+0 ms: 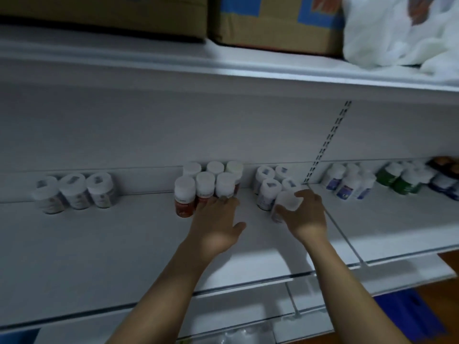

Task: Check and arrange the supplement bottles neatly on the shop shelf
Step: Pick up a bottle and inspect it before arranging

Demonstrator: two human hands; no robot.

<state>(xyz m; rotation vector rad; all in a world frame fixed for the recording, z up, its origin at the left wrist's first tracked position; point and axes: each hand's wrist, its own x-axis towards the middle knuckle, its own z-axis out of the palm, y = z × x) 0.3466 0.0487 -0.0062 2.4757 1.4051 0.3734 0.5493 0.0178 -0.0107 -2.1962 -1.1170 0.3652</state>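
Note:
Several white-capped supplement bottles with red labels [184, 194] stand in two rows at the middle of the white shelf [104, 244]. My left hand [216, 224] lies flat, its straight fingers touching the fronts of those bottles. To the right stands a cluster of pale-labelled bottles [269, 188]. My right hand [306, 214] grips the front bottle of that cluster [286, 202], thumb and fingers curled round its white cap. The lower part of the held bottle is hidden by the hand.
Three more white-capped bottles [74, 191] stand at the left. Blue-labelled [347, 182], green [397, 180] and dark bottles fill the right bay past a slotted upright [327, 142]. Cardboard boxes [273, 21] and a white bag [402, 31] sit on the shelf above.

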